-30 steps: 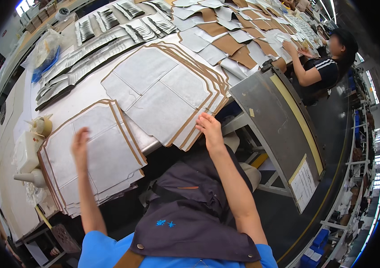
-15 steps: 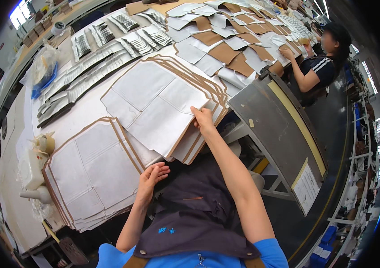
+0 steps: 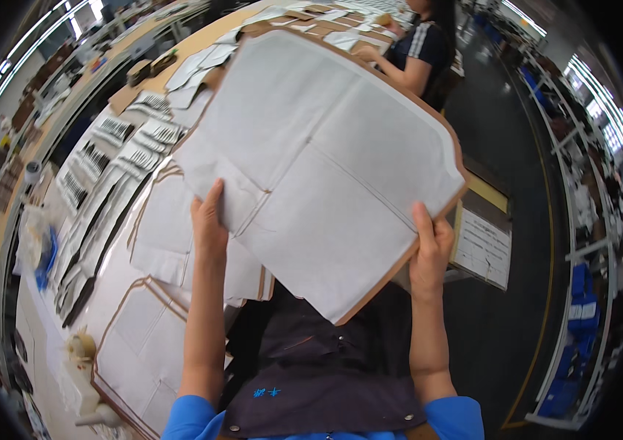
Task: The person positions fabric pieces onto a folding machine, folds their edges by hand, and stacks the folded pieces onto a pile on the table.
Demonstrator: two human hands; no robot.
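A large white-backed panel [image 3: 326,176] with brown edges and stitched seams is raised in front of me, tilted above the table. My left hand [image 3: 210,224] grips its left edge, the thumb lying on the white face. At the lower right corner my right hand [image 3: 431,257] is closed on the panel, thumb also on top; the fingers of both hands are mostly hidden behind it. Below and to the left lies a stack of similar panels [image 3: 143,330]. Another stack [image 3: 161,224] is partly covered by the raised panel and my left arm.
Bundles of silvery strips [image 3: 99,213] lie along the table's left side. A whitish bottle [image 3: 80,385] stands near the left stack. A co-worker [image 3: 421,59] is at the far right end. A printed sheet [image 3: 481,249] hangs beside my right hand; shelving [image 3: 583,293] lines the aisle.
The top panel has been lifted off the stack and raised toward me. My left hand, empty before, now grips it too. The view has turned to the right.
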